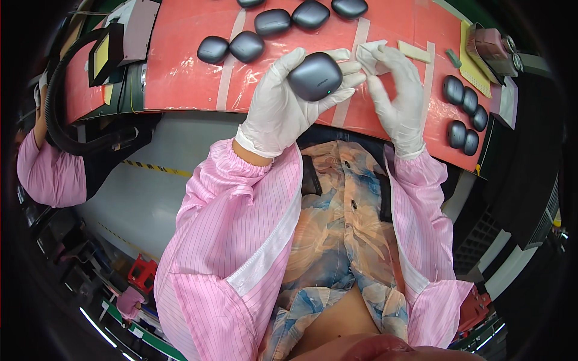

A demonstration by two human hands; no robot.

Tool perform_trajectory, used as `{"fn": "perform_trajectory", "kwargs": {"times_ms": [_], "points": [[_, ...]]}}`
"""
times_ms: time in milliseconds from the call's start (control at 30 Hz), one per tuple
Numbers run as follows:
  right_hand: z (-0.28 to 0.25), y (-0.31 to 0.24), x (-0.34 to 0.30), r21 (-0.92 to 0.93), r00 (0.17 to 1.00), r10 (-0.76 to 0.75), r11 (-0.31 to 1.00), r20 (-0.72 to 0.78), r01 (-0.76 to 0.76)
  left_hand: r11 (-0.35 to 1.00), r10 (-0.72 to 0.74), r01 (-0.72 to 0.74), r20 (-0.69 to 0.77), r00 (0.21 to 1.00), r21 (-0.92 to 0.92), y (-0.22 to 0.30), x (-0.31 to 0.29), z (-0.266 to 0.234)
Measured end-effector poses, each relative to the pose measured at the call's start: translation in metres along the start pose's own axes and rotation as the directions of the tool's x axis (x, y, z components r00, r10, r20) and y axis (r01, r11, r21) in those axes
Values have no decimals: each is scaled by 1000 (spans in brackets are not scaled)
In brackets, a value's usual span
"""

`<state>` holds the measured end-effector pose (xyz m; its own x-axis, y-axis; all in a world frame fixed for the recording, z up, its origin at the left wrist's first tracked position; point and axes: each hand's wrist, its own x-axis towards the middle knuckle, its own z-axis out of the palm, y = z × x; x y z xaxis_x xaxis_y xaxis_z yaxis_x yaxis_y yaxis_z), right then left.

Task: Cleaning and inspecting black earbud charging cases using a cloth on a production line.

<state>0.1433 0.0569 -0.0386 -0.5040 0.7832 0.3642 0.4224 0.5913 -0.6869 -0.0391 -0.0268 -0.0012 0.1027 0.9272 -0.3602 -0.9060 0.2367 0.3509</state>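
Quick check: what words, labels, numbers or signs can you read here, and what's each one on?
Nothing reads clearly enough to quote.
Dark case in the left hand: a tiny mark on its face, too small to read.
Striped yellow-and-black tape on the floor: no words visible.

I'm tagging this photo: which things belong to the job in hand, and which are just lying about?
Apparently the job's:
grey case in left hand
white cloth in right hand
similar cases alongside

Probably just lying about:
black hose
red stool
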Motion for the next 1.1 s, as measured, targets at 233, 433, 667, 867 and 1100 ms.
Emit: {"fn": "perform_trajectory", "kwargs": {"times_ms": [233, 433, 667, 867, 1100], "points": [[11, 5, 0, 195, 991, 118, 975, -69, -102, 1000, 1, -1, -31, 1000, 22, -1, 2, -6], [2, -46, 12, -190, 983, -171, 965, 65, 181, 994, 37, -27, -88, 995, 104, -8, -1, -4], [1, -71, 21, 102, 924, -367, 928, 103, 357, 968, 67, -35, -119, 991, 250, -11, 1, -3], [-9, -46, 21, -70, 972, -203, 975, 121, 212, 945, 24, 22, -135, 991, 325, -8, -2, -10], [-6, -23, 11, 450, 980, 199, 874, 13, -183, 249, 369, -390, 285, 884, 887, -11, -1, -11]]}}
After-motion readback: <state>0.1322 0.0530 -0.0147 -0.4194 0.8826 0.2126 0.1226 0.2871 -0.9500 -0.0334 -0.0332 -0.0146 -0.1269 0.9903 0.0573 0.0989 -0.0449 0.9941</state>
